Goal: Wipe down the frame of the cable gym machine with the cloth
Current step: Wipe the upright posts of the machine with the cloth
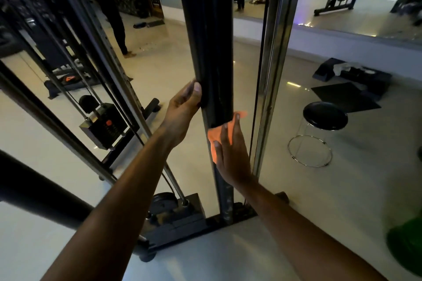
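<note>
1. Cloth (217,134), bright orange, is pressed flat against the black upright post (210,52) of the cable machine frame, under the right hand (230,153).
2. Head view: the right grip is spread, palm and fingers flat on the cloth, not pinching it. The left hand (182,109), just above and across the post from it, wraps the post's edge, thumb in front, steadying.
3. Below the right grip the post runs down to the base bar (205,223) on the floor; beyond it stand a chrome upright (274,52) and a black stool (325,116).
4. Step in hand, as I judge it: wiping the post's middle stretch.
5. The next move calls for sliding the flat hand along the post with steady pressure so the cloth does not slip out.
</note>
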Available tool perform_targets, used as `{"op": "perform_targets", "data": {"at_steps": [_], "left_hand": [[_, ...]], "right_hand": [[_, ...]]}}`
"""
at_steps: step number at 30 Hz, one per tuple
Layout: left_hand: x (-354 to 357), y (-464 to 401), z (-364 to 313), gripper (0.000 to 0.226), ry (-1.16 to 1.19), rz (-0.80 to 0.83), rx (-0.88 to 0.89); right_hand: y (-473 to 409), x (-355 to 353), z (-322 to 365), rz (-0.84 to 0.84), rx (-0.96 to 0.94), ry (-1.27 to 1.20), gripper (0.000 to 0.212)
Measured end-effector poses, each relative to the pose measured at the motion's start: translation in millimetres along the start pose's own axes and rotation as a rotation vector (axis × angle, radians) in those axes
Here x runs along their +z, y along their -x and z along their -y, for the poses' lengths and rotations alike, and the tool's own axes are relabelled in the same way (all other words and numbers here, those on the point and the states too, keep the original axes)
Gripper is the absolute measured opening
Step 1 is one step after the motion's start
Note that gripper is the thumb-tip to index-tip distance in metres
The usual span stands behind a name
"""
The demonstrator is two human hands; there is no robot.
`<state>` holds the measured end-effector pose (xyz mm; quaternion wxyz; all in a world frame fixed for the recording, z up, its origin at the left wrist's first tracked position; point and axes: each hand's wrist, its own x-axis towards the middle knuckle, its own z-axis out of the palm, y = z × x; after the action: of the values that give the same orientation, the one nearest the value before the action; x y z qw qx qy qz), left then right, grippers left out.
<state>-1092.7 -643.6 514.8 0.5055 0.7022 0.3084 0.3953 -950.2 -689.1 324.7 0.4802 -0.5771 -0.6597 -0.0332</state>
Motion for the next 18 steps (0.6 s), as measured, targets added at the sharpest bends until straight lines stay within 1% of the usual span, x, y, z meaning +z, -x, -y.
{"op": "perform_targets", "data": {"at_steps": [2,6,8,12,13,15,18], "left_hand": [[2.9,4.9,6.3,0.044,0.001,-0.012,0.009],[6.2,5.5,17.1,0.045,0.027,-0.054,0.024],[10.4,5.5,29.3,0.044,0.016,-0.075,0.077],[18.8,9.7,60.8,0.045,-0.014,-0.075,0.17],[19.9,11.6,70.5,0.045,-0.012,-0.076,0.175],[19.8,15.6,89.9,0.044,0.003,-0.074,0.172],[16.0,16.2,118.8,0.054,0.063,-0.065,0.125]], "right_hand": [[-19.2,-4.5,8.0,-0.051,-0.043,-0.035,0.067],[-78.5,-20.0,32.0,-0.206,-0.083,-0.058,0.069],[-68.1,-9.6,20.6,-0.211,-0.113,-0.032,0.071],[20.5,36.8,-32.1,-0.103,-0.144,0.037,0.072],[30.7,42.9,-40.8,-0.092,-0.165,0.032,0.072],[21.7,43.3,-39.8,-0.149,-0.193,0.004,0.07],[-16.3,33.2,-19.6,-0.28,-0.189,-0.046,0.068]]}}
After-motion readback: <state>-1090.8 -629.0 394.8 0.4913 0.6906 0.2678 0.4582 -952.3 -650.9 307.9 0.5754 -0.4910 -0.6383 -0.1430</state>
